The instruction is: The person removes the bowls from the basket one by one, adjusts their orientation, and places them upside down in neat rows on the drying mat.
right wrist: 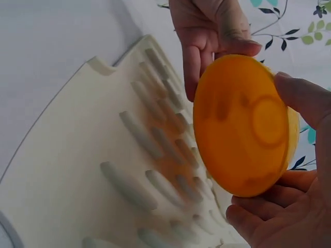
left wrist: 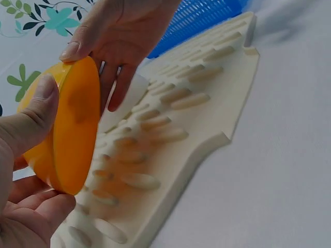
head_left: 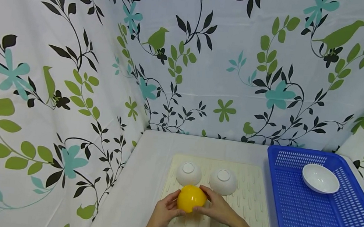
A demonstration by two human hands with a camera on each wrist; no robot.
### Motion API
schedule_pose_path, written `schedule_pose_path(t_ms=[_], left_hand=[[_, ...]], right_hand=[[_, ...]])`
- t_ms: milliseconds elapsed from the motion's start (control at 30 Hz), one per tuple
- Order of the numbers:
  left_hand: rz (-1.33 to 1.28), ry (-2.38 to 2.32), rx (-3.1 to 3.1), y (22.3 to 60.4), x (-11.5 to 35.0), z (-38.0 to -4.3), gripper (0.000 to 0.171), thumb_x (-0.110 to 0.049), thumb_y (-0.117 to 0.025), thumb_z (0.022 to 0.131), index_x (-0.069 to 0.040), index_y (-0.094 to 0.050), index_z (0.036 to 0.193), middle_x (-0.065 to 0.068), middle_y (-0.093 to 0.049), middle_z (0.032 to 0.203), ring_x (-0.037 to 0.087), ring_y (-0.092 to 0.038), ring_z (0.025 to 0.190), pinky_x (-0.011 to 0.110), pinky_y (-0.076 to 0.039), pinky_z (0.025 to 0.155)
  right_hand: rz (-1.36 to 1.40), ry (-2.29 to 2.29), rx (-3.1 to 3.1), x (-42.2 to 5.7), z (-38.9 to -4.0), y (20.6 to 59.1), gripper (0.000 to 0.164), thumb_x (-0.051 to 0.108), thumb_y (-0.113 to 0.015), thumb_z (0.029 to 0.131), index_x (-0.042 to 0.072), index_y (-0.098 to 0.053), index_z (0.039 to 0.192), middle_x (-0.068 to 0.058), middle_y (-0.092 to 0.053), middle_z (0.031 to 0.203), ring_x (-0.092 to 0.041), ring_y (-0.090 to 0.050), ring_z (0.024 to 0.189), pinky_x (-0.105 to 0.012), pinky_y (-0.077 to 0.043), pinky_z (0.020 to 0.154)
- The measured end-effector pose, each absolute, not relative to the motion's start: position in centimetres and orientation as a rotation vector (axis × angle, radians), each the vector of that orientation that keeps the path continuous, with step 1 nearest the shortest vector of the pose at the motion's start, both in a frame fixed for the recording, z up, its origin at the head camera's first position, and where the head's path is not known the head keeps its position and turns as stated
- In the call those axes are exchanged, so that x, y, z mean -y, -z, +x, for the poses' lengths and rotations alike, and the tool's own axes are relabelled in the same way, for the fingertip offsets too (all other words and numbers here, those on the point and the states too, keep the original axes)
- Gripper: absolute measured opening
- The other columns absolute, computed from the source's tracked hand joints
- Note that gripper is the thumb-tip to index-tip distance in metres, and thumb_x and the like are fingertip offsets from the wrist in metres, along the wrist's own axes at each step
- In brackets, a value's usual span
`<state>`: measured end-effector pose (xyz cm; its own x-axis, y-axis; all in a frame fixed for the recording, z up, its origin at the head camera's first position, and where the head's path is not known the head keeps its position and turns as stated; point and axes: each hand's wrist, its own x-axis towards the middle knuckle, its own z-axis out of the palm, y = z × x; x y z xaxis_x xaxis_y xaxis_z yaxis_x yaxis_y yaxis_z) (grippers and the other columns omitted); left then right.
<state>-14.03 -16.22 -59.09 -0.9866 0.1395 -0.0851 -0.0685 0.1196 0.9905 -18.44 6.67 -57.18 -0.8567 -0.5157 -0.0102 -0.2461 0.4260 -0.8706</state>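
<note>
A yellow bowl (head_left: 192,199) is held above the front part of a cream draining board (head_left: 253,209). My left hand (head_left: 166,210) grips its left side, with the thumb on the outer wall and fingertips at the rim in the left wrist view. From the other side my right hand (head_left: 220,209) pinches the bowl between thumb and fingers. In the right wrist view the bowl's hollow inside (right wrist: 232,134) faces the camera, its opening tipped over toward the board. Just behind it two white bowls (head_left: 188,175) (head_left: 223,184) lie upside down on the board.
To the right stands a blue perforated basket (head_left: 303,222), with a small white bowl (head_left: 320,180) upright inside near its back. A white table surface (head_left: 138,183) surrounds the board. Patterned curtains (head_left: 227,66) hang behind and at both sides.
</note>
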Motion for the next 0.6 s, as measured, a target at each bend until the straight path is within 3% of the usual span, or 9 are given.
schedule_pose_path(t_ms=[233,600], left_hand=[[0.033,-1.934,-2.338,60.8,15.9,-14.2,0.086,-0.026,-0.084,0.065,-0.009,-0.043,0.139,0.016,-0.04,0.146,0.033,-0.043,0.133,0.023,-0.047,0.1],[0.339,-1.54,-2.807,61.6,15.7,-14.2,0.089,-0.035,-0.083,0.065,-0.008,-0.043,0.14,0.007,-0.046,0.141,0.027,-0.047,0.129,0.032,-0.041,0.108]], right_hand=[[-0.731,1.301,-2.44,-6.8,-18.6,58.3,0.091,0.049,-0.074,0.074,0.002,-0.036,0.142,-0.015,-0.043,0.145,-0.03,-0.048,0.129,-0.049,-0.041,0.107],[-0.832,1.173,-2.578,-6.6,-18.3,60.1,0.092,0.037,-0.081,0.069,0.009,-0.033,0.143,-0.008,-0.042,0.145,-0.025,-0.045,0.131,-0.05,-0.037,0.111]])
